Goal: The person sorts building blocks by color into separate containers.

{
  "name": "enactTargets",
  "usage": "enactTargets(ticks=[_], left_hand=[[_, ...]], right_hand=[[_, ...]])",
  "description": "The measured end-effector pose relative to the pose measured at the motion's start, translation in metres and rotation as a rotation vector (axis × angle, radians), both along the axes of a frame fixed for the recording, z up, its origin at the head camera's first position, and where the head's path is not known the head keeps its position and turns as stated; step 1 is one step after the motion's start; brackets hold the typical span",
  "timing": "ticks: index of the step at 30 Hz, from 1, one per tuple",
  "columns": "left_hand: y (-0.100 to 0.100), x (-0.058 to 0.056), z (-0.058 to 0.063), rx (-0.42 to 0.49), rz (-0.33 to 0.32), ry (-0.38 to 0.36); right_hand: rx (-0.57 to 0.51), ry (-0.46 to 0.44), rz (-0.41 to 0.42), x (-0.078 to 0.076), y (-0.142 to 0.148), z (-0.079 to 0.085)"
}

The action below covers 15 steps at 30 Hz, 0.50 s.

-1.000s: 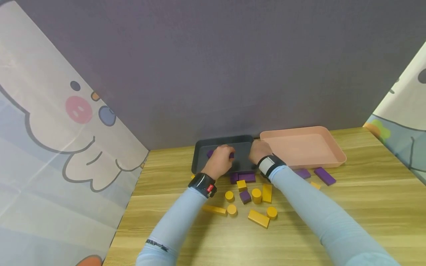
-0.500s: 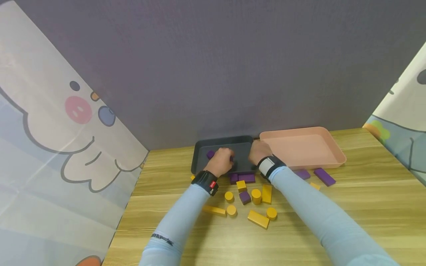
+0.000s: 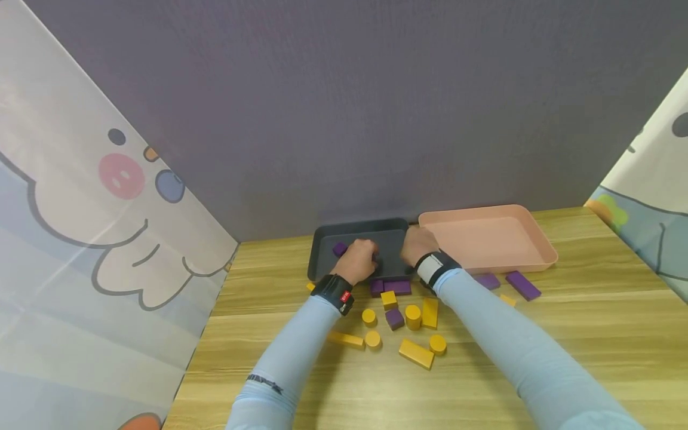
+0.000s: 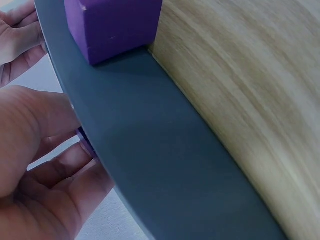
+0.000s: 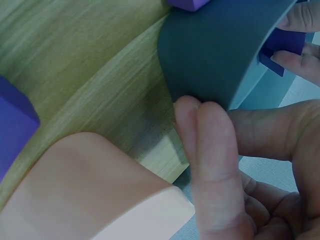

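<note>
Head view: your left hand (image 3: 359,260) pinches a purple block (image 5: 284,42) inside the grey tray (image 3: 392,227); your right hand (image 3: 418,245) grips that tray's right rim. One purple cube (image 3: 339,248) is in; pink tray (image 3: 486,236) empty. Most blocks remain on the table (image 3: 484,382).

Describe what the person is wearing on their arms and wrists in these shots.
Both arms are covered by long, light blue sleeves; the left sleeve carries a small dark printed logo near the elbow. The left wrist wears a black band with a small red tag. The right wrist wears a black strap with a white panel. The left hand and right hand are bare, without gloves.
</note>
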<state>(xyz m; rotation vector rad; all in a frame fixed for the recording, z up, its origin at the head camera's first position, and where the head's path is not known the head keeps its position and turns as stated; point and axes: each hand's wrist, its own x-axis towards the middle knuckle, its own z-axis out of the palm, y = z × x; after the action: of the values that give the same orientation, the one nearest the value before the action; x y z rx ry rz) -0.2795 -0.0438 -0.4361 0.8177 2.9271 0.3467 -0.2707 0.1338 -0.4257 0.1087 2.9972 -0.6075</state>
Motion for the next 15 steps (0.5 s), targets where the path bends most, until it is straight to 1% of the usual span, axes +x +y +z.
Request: enactTargets(ticks=[4, 10, 15], left_hand=[[0.0001, 0.0001, -0.0003, -0.010, 0.007, -0.001], [0.0005, 0.0000, -0.0006, -0.021, 0.016, -0.006], [0.0005, 0.0000, -0.0016, -0.030, 0.033, -0.022]], right_hand=[[-0.004, -0.003, 0.004, -0.0017, 0.0003, -0.0018], [-0.039, -0.012, -0.003, -0.0033, 0.0019, -0.0042], [-0.048, -0.007, 0.002, -0.0040, 0.0029, -0.0053]])
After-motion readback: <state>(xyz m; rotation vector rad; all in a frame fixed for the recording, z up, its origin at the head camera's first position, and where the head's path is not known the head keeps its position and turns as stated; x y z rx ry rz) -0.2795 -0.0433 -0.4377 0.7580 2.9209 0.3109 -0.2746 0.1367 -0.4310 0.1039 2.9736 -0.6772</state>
